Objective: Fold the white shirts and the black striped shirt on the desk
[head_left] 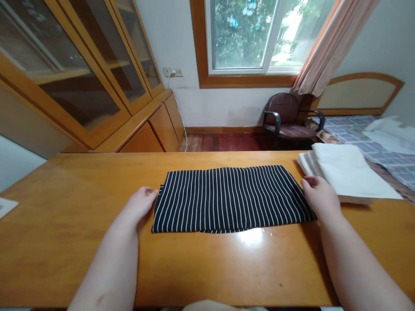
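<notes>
A folded black cloth with thin white stripes (230, 198) lies flat in the middle of the wooden table (201, 263). My left hand (141, 203) rests at the cloth's left edge, fingers curled against it. At the right edge my right hand (319, 196) has its fingers closed on the cloth. Whether either hand pinches the fabric or only presses on it is unclear.
A stack of folded white cloth (345, 172) sits on the table at the right, just beyond my right hand. A white paper corner (6, 206) shows at the far left. Behind the table stand a wooden cabinet (97, 86), a dark chair (287, 116) and a bed (372, 134).
</notes>
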The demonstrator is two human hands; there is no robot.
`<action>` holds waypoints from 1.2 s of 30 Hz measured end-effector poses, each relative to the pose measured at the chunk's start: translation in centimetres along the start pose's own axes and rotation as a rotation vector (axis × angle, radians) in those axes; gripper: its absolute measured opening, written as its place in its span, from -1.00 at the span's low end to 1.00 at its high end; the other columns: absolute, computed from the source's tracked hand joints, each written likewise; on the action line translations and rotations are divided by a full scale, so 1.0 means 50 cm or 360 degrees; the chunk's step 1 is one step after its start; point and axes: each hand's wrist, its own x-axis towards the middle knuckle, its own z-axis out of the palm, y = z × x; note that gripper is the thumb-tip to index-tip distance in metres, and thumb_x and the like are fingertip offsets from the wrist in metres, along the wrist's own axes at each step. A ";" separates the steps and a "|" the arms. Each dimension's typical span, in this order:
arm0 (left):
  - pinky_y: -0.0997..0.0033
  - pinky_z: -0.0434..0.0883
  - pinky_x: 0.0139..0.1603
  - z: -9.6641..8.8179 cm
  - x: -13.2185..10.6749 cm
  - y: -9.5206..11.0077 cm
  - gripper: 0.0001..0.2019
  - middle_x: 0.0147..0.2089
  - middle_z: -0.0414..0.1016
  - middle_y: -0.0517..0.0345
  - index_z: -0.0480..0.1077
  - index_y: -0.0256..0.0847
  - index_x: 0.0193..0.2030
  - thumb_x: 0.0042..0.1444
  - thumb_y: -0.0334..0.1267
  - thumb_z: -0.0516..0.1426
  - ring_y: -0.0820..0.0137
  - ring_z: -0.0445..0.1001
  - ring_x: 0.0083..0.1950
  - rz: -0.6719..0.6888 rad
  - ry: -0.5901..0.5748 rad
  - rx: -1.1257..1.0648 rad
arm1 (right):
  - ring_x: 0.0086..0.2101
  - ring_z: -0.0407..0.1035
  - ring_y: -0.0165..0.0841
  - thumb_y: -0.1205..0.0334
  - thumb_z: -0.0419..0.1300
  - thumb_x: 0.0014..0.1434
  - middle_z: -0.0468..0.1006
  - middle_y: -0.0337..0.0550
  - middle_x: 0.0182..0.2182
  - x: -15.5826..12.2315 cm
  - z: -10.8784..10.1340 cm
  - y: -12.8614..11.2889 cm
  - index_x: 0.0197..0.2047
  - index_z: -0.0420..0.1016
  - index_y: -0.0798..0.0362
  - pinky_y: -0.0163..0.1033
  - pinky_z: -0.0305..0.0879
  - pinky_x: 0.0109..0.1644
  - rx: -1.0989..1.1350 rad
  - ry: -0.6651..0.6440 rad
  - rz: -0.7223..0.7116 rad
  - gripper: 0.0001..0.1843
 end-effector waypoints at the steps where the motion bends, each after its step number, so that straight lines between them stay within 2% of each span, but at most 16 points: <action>1: 0.14 0.35 -0.01 -0.002 0.005 0.012 -0.56 -0.07 0.47 -0.20 0.35 -0.31 -0.09 0.03 0.02 0.04 0.07 0.45 -0.01 0.0062 0.0064 0.0174 | -0.23 0.46 -0.15 0.01 0.02 0.14 0.58 0.03 -0.24 0.000 -0.005 -0.014 -0.10 0.49 0.11 -0.14 0.31 -0.17 0.0016 0.0028 -0.0042 -0.57; 3: 0.12 0.23 0.16 -0.003 0.009 0.046 -0.50 0.09 0.38 -0.24 0.32 -0.34 0.03 0.07 0.01 0.01 0.04 0.32 0.16 0.0206 0.0104 0.0409 | -0.19 0.45 -0.16 0.03 0.02 0.15 0.57 0.03 -0.21 0.001 -0.009 -0.051 -0.10 0.49 0.10 -0.14 0.31 -0.12 0.0028 -0.0005 -0.0200 -0.59; 6: 0.15 0.12 0.25 0.022 0.001 0.118 -0.46 0.20 0.28 -0.24 0.26 -0.36 0.16 0.14 -0.04 -0.03 0.08 0.20 0.27 0.0464 0.0138 0.0547 | -0.06 0.39 -0.14 0.08 0.02 0.17 0.52 0.08 -0.08 -0.006 0.013 -0.125 -0.01 0.44 0.14 -0.09 0.25 0.04 -0.0010 -0.0125 -0.0581 -0.58; 9: 0.09 0.01 0.31 0.084 -0.031 0.202 -0.45 0.34 0.08 -0.21 0.18 -0.32 0.24 0.18 -0.07 -0.05 0.06 0.01 0.36 0.0663 0.0118 0.0587 | 0.17 0.16 -0.12 0.12 0.03 0.18 0.32 0.12 0.16 -0.041 0.068 -0.209 0.13 0.34 0.17 -0.05 0.03 0.25 -0.0054 -0.0266 -0.1057 -0.51; 12: -0.01 -0.12 0.33 0.169 -0.065 0.267 -0.42 0.42 -0.12 -0.06 0.12 -0.17 0.29 0.15 -0.04 0.02 0.03 -0.17 0.41 0.1013 -0.0076 0.0625 | 0.26 -0.05 -0.11 0.06 0.03 0.19 0.12 0.04 0.28 -0.094 0.137 -0.275 0.26 0.18 0.10 0.09 -0.17 0.30 -0.0083 -0.0455 -0.1324 -0.40; 13: -0.01 -0.16 0.34 0.199 -0.072 0.279 -0.41 0.43 -0.16 -0.02 0.09 -0.14 0.31 0.16 -0.03 0.02 0.06 -0.20 0.42 0.1159 -0.0114 0.0633 | 0.28 -0.08 -0.11 0.04 0.03 0.19 0.08 0.02 0.30 -0.110 0.158 -0.288 0.29 0.12 0.10 0.11 -0.19 0.30 -0.0085 -0.0500 -0.1368 -0.36; 15: -0.01 -0.21 0.36 0.252 -0.078 0.286 -0.42 0.43 -0.12 0.01 0.08 -0.13 0.32 0.17 -0.06 0.00 0.11 -0.20 0.42 0.1289 -0.0103 0.0670 | 0.28 -0.09 -0.13 0.03 0.01 0.21 0.11 0.02 0.29 -0.133 0.193 -0.301 0.32 0.06 0.12 0.10 -0.22 0.31 -0.0098 -0.0551 -0.1357 -0.33; 17: 0.04 -0.20 0.37 0.293 -0.075 0.277 -0.47 0.39 0.01 0.01 0.11 -0.18 0.31 0.22 -0.10 -0.07 0.17 -0.12 0.41 0.1288 -0.0097 0.0703 | 0.27 -0.06 -0.17 0.02 -0.03 0.23 0.14 0.02 0.27 -0.144 0.215 -0.301 0.32 0.07 0.15 0.05 -0.23 0.32 -0.0103 -0.0573 -0.1314 -0.34; 19: 0.05 -0.17 0.37 0.316 -0.069 0.261 -0.48 0.38 0.05 0.03 0.09 -0.17 0.32 0.25 -0.09 -0.14 0.21 -0.08 0.40 0.1271 -0.0082 0.0709 | 0.27 -0.06 -0.21 -0.01 -0.05 0.24 0.14 0.00 0.27 -0.145 0.224 -0.295 0.31 0.09 0.14 0.00 -0.24 0.32 -0.0106 -0.0585 -0.1294 -0.35; 23: -0.07 -0.18 0.35 0.321 -0.063 0.242 -0.45 0.40 -0.01 0.10 0.03 -0.06 0.35 0.25 0.01 -0.19 0.19 -0.13 0.41 0.1185 -0.0084 0.0720 | 0.29 -0.13 -0.21 -0.11 -0.09 0.24 0.05 -0.06 0.31 -0.137 0.223 -0.289 0.33 0.06 0.07 0.02 -0.28 0.33 -0.0185 -0.0587 -0.1246 -0.31; 29: -0.31 -0.23 0.27 0.296 -0.053 0.228 -0.31 0.43 -0.16 0.02 -0.04 -0.01 0.37 0.15 0.22 -0.15 -0.01 -0.26 0.42 0.0855 -0.0045 0.0745 | 0.30 -0.23 -0.10 -0.26 -0.21 0.22 -0.09 -0.10 0.35 -0.113 0.220 -0.270 0.37 -0.08 -0.07 0.26 -0.33 0.27 -0.0377 -0.0527 -0.0869 -0.25; 33: -0.28 -0.22 0.28 0.266 -0.030 0.195 -0.29 0.43 -0.16 -0.01 -0.04 -0.05 0.37 0.15 0.23 -0.21 0.00 -0.27 0.42 0.0669 0.0010 0.0753 | 0.30 -0.23 -0.06 -0.30 -0.26 0.21 -0.10 -0.05 0.35 -0.078 0.212 -0.238 0.38 -0.10 -0.04 0.29 -0.31 0.25 -0.0438 -0.0532 -0.0691 -0.20; 36: -0.15 -0.16 0.31 0.232 -0.008 0.158 -0.27 0.42 -0.14 -0.04 -0.02 -0.11 0.37 0.14 0.24 -0.20 0.00 -0.23 0.42 0.0567 0.0057 0.0761 | 0.30 -0.24 -0.06 -0.31 -0.27 0.20 -0.10 -0.07 0.35 -0.049 0.200 -0.202 0.38 -0.09 -0.03 0.28 -0.30 0.25 -0.0476 -0.0520 -0.0604 -0.19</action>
